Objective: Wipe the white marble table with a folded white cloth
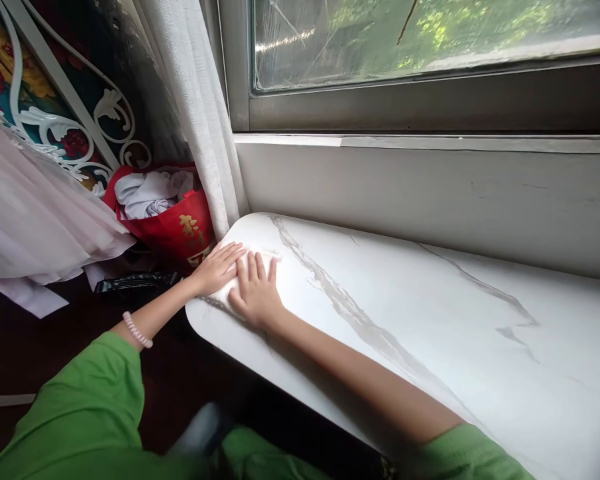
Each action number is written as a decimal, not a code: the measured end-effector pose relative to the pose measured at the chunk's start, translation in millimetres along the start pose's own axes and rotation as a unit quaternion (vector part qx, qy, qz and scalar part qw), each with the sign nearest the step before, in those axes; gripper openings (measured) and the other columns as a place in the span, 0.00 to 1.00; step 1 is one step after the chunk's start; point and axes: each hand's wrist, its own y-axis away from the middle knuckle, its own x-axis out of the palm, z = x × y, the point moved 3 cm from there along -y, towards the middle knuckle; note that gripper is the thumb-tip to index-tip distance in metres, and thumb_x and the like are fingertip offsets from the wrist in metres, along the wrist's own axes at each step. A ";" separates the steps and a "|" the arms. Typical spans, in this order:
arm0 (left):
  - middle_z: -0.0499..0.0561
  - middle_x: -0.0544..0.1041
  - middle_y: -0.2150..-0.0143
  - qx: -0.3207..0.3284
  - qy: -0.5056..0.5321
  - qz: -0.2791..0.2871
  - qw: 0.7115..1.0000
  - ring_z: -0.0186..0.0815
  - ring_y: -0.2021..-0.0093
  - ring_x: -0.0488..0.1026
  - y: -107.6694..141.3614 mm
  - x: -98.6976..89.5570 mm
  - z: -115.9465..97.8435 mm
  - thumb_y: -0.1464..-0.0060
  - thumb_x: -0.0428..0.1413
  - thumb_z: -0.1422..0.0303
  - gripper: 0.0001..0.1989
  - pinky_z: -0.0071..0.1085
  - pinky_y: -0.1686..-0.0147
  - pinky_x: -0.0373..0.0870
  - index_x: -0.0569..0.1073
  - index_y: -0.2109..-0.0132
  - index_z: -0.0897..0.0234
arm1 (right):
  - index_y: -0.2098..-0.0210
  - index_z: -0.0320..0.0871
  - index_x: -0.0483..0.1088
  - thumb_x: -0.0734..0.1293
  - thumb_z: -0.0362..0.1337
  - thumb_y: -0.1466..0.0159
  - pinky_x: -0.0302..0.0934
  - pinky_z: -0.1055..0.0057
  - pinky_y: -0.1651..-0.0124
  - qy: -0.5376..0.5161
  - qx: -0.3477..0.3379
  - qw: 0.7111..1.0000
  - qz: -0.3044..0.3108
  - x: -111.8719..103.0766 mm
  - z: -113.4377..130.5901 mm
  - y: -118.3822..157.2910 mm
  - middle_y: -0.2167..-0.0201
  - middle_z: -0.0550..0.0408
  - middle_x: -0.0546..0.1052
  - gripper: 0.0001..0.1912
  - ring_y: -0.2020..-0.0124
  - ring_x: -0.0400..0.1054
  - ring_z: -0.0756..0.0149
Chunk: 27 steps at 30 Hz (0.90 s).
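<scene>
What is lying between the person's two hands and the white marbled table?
In the head view, what looks like a pale cloth lies under the left hand and right hand, on the table.

From my remote feed I record the tabletop point(430, 293) as smooth, white and stone-like with grey veining and a soft sheen, and the pale cloth point(225, 293) on it as matt. I log the curtain point(190, 100) as woven, matt textile, the pink fabric point(45, 207) as thin, sheer-looking cloth, and the green garment point(90, 393) as plain matt cloth. I note a smooth, dull metal-looking window frame point(410, 100) around glossy, streaked glass point(370, 40), and a glossy black item point(135, 283) on the left.
</scene>
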 end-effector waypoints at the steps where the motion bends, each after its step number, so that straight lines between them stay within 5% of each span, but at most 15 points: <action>1: 0.53 0.53 0.31 0.004 0.002 -0.002 1.000 0.37 0.31 0.45 15.3 -0.6 -8.1 0.35 0.39 0.64 0.25 0.42 0.33 0.38 0.54 0.34 0.65 | 0.34 0.26 0.48 0.53 0.45 0.34 0.27 0.37 0.37 0.000 -0.012 1.000 -0.003 -2.1 10.1 13.9 0.33 0.30 0.48 0.36 0.32 0.35 0.39; 7: 0.52 0.53 0.31 0.013 0.010 -0.031 0.999 0.38 0.31 0.45 79.4 -2.7 -45.8 0.35 0.39 0.63 0.25 0.43 0.33 0.37 0.52 0.33 0.62 | 0.35 0.22 0.49 0.53 0.45 0.33 0.27 0.34 0.38 -0.034 -0.066 0.997 0.010 -14.7 42.3 69.0 0.34 0.26 0.49 0.36 0.33 0.36 0.35; 14: 0.53 0.58 0.33 0.010 0.049 -0.032 0.998 0.38 0.32 0.50 74.0 -5.9 -38.4 0.35 0.42 0.60 0.25 0.43 0.33 0.42 0.56 0.34 0.61 | 0.34 0.27 0.49 0.51 0.46 0.32 0.32 0.40 0.36 -0.078 -0.066 0.994 0.040 -18.6 27.8 52.7 0.34 0.29 0.50 0.34 0.32 0.37 0.41; 19: 0.54 0.58 0.33 -0.025 0.028 -0.026 0.999 0.36 0.32 0.50 31.5 -4.6 -9.8 0.36 0.42 0.63 0.24 0.41 0.33 0.41 0.58 0.35 0.65 | 0.36 0.29 0.53 0.49 0.41 0.32 0.32 0.47 0.34 -0.079 0.003 0.997 -0.012 -7.4 8.5 6.3 0.35 0.36 0.57 0.30 0.33 0.43 0.50; 27: 0.53 0.58 0.33 -0.018 -0.012 -0.003 1.000 0.36 0.33 0.52 -107.9 7.9 30.6 0.38 0.43 0.65 0.24 0.39 0.34 0.42 0.58 0.36 0.64 | 0.36 0.22 0.50 0.47 0.36 0.34 0.31 0.44 0.35 0.005 0.080 0.996 -0.046 8.4 -71.4 -83.3 0.34 0.36 0.54 0.32 0.33 0.44 0.51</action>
